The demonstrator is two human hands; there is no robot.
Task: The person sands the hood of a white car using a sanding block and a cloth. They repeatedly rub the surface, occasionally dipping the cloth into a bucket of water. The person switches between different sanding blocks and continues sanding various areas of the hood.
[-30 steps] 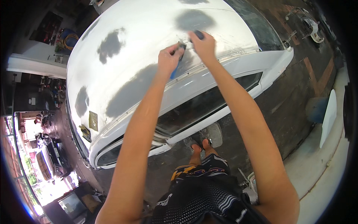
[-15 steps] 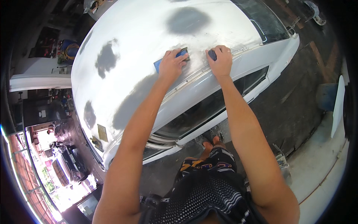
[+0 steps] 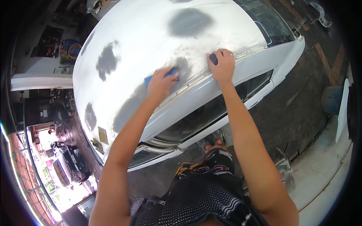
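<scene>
My left hand point(image 3: 161, 86) is wrapped over a blue sanding block point(image 3: 148, 80), which lies flat on the white car roof point(image 3: 139, 30). The block is close to the roof's near edge, beside a grey sanded patch point(image 3: 183, 66). Further right, my right hand point(image 3: 224, 67) rests by the same edge with its fingers curled round a small dark rounded object point(image 3: 213, 58); its kind cannot be made out. Several other grey patches mark the paint, a large one point(image 3: 191, 22) near the far side.
An olive square sheet point(image 3: 103, 135) lies on the roof's left end. Below the roof runs the car's side window point(image 3: 196, 120). A bluish bin point(image 3: 331, 100) and a white panel point(image 3: 342, 113) stand at the right. Another car point(image 3: 71, 165) is parked at the lower left.
My left hand has slid the sanding block left and toward me along the roof, uncovering the grey patch. The right hand has moved only slightly, still holding the dark object.
</scene>
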